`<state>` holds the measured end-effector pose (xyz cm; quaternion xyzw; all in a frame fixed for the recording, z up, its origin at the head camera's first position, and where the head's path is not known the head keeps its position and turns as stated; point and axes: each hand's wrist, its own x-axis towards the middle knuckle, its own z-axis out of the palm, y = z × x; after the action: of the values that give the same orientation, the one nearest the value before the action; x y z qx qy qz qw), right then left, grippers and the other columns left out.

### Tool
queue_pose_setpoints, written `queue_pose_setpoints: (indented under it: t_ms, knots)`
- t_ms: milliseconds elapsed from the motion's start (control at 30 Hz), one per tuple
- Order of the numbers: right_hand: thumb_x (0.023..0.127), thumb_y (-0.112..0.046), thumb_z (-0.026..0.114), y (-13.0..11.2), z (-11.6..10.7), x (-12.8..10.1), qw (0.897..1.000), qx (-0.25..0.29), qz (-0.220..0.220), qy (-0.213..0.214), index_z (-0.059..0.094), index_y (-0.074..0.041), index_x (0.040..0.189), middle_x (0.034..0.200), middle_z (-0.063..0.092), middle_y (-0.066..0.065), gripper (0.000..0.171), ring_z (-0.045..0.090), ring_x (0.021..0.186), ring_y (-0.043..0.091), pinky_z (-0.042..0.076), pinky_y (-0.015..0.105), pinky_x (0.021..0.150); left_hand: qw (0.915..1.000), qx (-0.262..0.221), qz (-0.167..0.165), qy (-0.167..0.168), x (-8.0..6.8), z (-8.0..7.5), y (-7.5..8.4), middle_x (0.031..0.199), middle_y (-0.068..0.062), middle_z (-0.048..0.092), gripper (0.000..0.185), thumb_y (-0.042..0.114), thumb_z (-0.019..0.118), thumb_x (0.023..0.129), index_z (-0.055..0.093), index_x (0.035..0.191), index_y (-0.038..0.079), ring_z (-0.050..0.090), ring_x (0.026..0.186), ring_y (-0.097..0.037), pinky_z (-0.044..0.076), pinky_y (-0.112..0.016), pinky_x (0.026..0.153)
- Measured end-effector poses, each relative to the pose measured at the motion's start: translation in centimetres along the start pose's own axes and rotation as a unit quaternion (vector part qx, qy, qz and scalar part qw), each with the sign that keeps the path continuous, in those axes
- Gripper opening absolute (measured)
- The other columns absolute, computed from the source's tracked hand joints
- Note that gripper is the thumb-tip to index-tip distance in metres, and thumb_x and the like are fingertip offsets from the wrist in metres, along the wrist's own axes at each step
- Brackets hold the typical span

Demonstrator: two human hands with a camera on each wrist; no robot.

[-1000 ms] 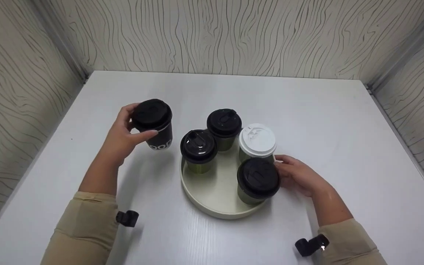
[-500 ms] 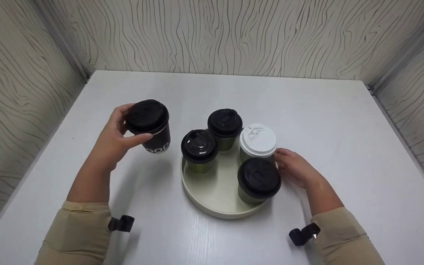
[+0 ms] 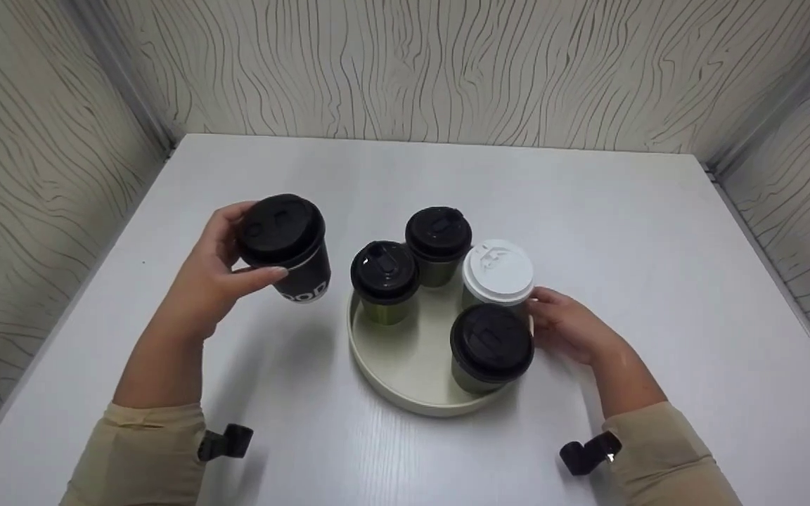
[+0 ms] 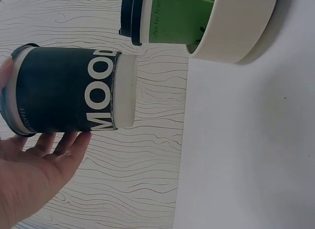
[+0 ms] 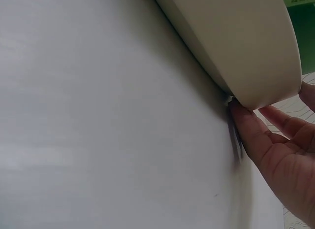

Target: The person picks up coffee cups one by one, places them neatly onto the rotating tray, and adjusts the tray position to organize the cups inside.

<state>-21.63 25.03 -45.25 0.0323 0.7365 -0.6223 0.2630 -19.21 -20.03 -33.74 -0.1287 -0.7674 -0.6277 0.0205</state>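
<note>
My left hand [image 3: 211, 281] grips a black paper coffee cup [image 3: 306, 275] with a black lid and white lettering, held upright above the table left of the tray. In the left wrist view, the same cup [image 4: 64, 91] shows "MOOD" on its side, with fingers curled round it near the lid. A round cream tray [image 3: 405, 383] stands at the middle of the table. My right hand [image 3: 570, 327] holds the tray's right edge; in the right wrist view, its fingers [image 5: 256, 135] meet the outer wall of the tray [image 5: 246, 47] near the base.
On the tray stand green coffee cups: one black-lidded at left [image 3: 385, 270], one black-lidded at back [image 3: 438, 232], a white-lidded cup [image 3: 498, 270] at right and a black-lidded cup [image 3: 491, 344] at front right. A wood-grain panel [image 3: 419, 70] rises behind the white table [image 3: 349, 464].
My left hand has moved left and a little nearer with the black coffee cup. The tray has turned slightly clockwise with its cups, my right hand staying at its edge.
</note>
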Motion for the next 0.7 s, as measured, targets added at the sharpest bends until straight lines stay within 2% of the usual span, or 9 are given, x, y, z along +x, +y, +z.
queue_pose_setpoints:
  t_ms: [200, 367, 533, 700]
  knots:
    - [0.092, -0.029, 0.053, 0.2, 0.0, -0.3, 1.000, 0.005, -0.001, -0.006, 0.025, -0.001, 0.141, 0.132, 0.042, 0.023, 0.063, 0.057, 0.104, 0.023, 0.049, 0.037, 0.085, 0.9998, -0.018, 0.002, -0.009, -0.6, 0.6, 0.4, 0.124, -0.008, 0.045, 0.073, -0.003, 0.074, 0.072, 0.036, 0.133, 0.011, 0.045, 0.111, -0.022, 0.048, -0.027, 0.084]
    - [0.092, -0.028, 0.054, 0.2, 0.0, -0.4, 1.000, 0.018, 0.004, -0.017, 0.025, -0.001, 0.141, 0.120, 0.048, 0.017, 0.063, 0.060, 0.097, 0.021, 0.049, 0.039, 0.085, 0.9991, -0.036, 0.006, -0.020, -0.9, 1.2, 0.7, 0.122, -0.008, 0.047, 0.073, -0.007, 0.073, 0.070, 0.038, 0.132, 0.010, 0.047, 0.108, -0.024, 0.050, -0.029, 0.082]
    - [0.091, -0.028, 0.055, 0.3, 0.0, -0.4, 0.999, 0.027, 0.011, -0.021, 0.024, -0.003, 0.141, 0.124, 0.046, 0.019, 0.064, 0.059, 0.100, 0.024, 0.049, 0.040, 0.085, 0.9984, -0.044, 0.007, -0.035, -1.0, 1.7, 0.9, 0.119, -0.010, 0.049, 0.075, -0.010, 0.073, 0.067, 0.039, 0.131, 0.009, 0.049, 0.104, -0.027, 0.051, -0.030, 0.080]
    - [0.091, -0.030, 0.055, 0.4, 0.0, -0.4, 0.999, 0.026, 0.015, -0.013, 0.023, -0.004, 0.142, 0.128, 0.043, 0.021, 0.066, 0.059, 0.101, 0.025, 0.049, 0.041, 0.086, 0.9961, -0.051, 0.011, -0.072, -1.0, 2.2, 0.9, 0.122, -0.010, 0.048, 0.076, -0.009, 0.074, 0.067, 0.038, 0.131, 0.009, 0.049, 0.106, -0.028, 0.050, -0.032, 0.082]
